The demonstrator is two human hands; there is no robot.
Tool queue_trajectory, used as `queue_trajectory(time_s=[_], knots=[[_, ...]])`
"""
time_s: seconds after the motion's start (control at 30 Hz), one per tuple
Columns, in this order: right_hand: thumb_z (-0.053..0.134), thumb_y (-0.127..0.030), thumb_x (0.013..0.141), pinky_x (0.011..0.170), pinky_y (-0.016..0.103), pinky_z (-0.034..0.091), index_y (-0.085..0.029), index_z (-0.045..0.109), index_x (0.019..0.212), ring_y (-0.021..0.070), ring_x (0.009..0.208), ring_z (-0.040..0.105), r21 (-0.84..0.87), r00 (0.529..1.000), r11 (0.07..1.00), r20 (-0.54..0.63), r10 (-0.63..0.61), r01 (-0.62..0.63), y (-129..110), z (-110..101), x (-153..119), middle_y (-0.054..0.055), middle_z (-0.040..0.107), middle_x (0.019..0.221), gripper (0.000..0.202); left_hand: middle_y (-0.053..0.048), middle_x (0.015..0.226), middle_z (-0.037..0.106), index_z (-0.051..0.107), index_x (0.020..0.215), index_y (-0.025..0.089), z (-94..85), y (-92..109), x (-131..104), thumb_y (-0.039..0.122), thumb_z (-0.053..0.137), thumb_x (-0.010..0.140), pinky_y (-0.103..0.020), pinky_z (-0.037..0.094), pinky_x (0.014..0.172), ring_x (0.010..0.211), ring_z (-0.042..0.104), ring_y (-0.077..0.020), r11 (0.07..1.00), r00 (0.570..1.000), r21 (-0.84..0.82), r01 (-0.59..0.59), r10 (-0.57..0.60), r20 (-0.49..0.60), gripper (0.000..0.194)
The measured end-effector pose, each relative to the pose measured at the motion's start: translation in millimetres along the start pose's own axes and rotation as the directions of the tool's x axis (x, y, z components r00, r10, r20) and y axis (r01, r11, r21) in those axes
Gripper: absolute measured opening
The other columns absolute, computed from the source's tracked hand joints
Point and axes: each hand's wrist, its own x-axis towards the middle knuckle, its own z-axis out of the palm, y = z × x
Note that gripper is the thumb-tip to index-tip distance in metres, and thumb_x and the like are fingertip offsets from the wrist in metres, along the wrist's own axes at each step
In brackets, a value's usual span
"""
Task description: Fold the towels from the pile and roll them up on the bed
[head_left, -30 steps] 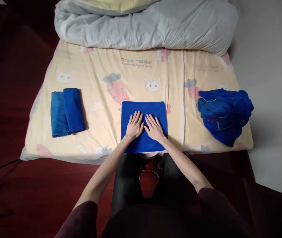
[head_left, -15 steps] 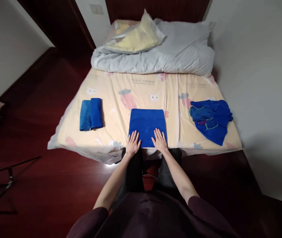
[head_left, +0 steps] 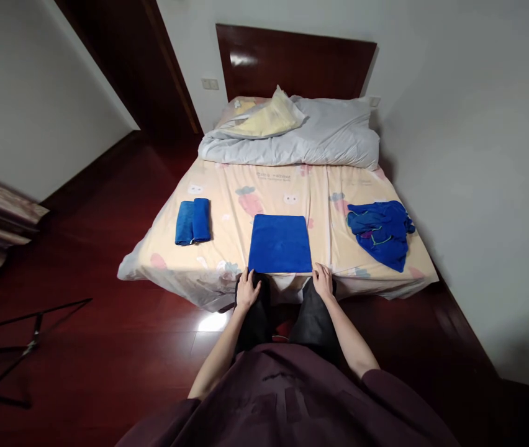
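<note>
A flat, folded blue cloth [head_left: 279, 244] lies near the front edge of the bed, its near side toward me. My left hand [head_left: 247, 290] rests over my left knee by the cloth's near left corner, fingers apart and nothing in them. By the near right corner, my right hand [head_left: 323, 282] lies over my right knee, its fingers loosely bent and apart, holding nothing visible. Its fingertips are close to the corner; whether they touch it is hard to tell.
Two folded or rolled blue cloths [head_left: 192, 222] lie to the left, and a crumpled blue cloth pile [head_left: 383, 233] to the right. A grey quilt [head_left: 339, 133] and a yellow pillow [head_left: 269, 118] are at the head. A black stand [head_left: 36, 338] stands on the floor at left.
Both hands have left the top of the flat blue cloth and drawn back toward me, to its near corners. The view has tilted up, showing more headboard.
</note>
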Motion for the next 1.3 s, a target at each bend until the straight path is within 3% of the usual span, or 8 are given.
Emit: queue_trajectory(time_s=[0.13, 0.27, 0.5, 0.67, 1.03, 1.17, 1.3], knots=[[0.046, -0.027, 0.102, 0.109, 0.048, 0.048, -0.017, 0.073, 0.122, 0.0315, 0.118, 0.064, 0.017, 1.0, 1.0, -0.006, -0.005, 0.006, -4, -8, -8, 0.016, 0.076, 0.12, 0.035, -0.016, 0.149, 0.059, 0.058, 0.141, 0.02, -5.9, -7, 10, 0.029, 0.065, 0.086, -0.055, 0.045, 0.12, 0.139, 0.056, -0.0338, 0.971, 0.993, -0.221, 0.091, -0.104, -0.051, 0.056], [0.048, -0.022, 0.1, 0.109, 0.046, 0.047, -0.017, 0.074, 0.122, 0.0302, 0.119, 0.063, 0.034, 0.999, 0.999, 0.038, -0.026, 0.025, -10, -11, -6, 0.015, 0.076, 0.122, 0.034, -0.015, 0.137, 0.067, 0.061, 0.137, 0.017, -11.7, -14, 16, 0.021, 0.062, 0.084, -0.048, 0.049, 0.116, 0.127, 0.065, -0.0276, 0.908, 0.978, -0.387, 0.16, -0.2, -0.065, 0.053], [0.049, -0.02, 0.098, 0.11, 0.047, 0.048, -0.019, 0.071, 0.134, 0.0293, 0.119, 0.063, 0.084, 0.992, 0.994, 0.1, -0.082, 0.074, -13, -15, -4, 0.013, 0.076, 0.121, 0.042, -0.013, 0.127, 0.071, 0.069, 0.126, 0.019, -16.0, -4, 18, 0.021, 0.058, 0.086, -0.046, 0.053, 0.109, 0.12, 0.067, -0.0267, 0.925, 0.983, -0.362, 0.114, -0.157, -0.093, 0.041], [0.053, -0.016, 0.095, 0.111, 0.047, 0.05, -0.021, 0.068, 0.139, 0.0283, 0.121, 0.063, 0.107, 0.988, 0.993, 0.136, -0.072, 0.057, -14, -17, -2, 0.013, 0.074, 0.124, 0.048, -0.014, 0.119, 0.07, 0.07, 0.123, 0.017, -13.4, -3, 26, 0.024, 0.064, 0.083, -0.046, 0.055, 0.106, 0.11, 0.069, -0.0277, 0.935, 0.963, -0.311, 0.173, -0.226, -0.145, 0.041], [0.054, -0.011, 0.092, 0.107, 0.045, 0.052, -0.02, 0.071, 0.134, 0.0276, 0.115, 0.064, 0.152, 0.984, 0.986, 0.156, -0.09, 0.066, -12, -12, 3, 0.012, 0.074, 0.118, 0.046, -0.014, 0.116, 0.075, 0.069, 0.132, 0.016, -9.7, -1, 34, 0.02, 0.061, 0.083, -0.049, 0.054, 0.104, 0.106, 0.07, -0.0288, 0.952, 0.978, -0.262, 0.16, -0.189, -0.089, 0.05], [0.054, -0.012, 0.091, 0.107, 0.045, 0.052, -0.02, 0.073, 0.128, 0.0278, 0.114, 0.064, 0.147, 0.987, 0.987, 0.141, -0.082, 0.062, -10, -10, 4, 0.012, 0.073, 0.116, 0.042, -0.013, 0.108, 0.074, 0.074, 0.125, 0.015, -13.3, 2, 32, 0.02, 0.06, 0.081, -0.048, 0.055, 0.1, 0.096, 0.068, -0.0283, 0.964, 0.979, -0.217, 0.154, -0.178, -0.098, 0.047], [0.056, -0.011, 0.089, 0.107, 0.043, 0.053, -0.021, 0.075, 0.122, 0.0271, 0.115, 0.064, 0.145, 0.986, 0.988, 0.15, -0.074, 0.052, -10, -9, 1, 0.011, 0.073, 0.114, 0.04, -0.011, 0.103, 0.07, 0.077, 0.117, 0.018, -16.1, 6, 26, 0.015, 0.058, 0.078, -0.047, 0.053, 0.102, 0.1, 0.064, -0.028, 0.973, 0.976, -0.182, 0.142, -0.168, -0.136, 0.044]])
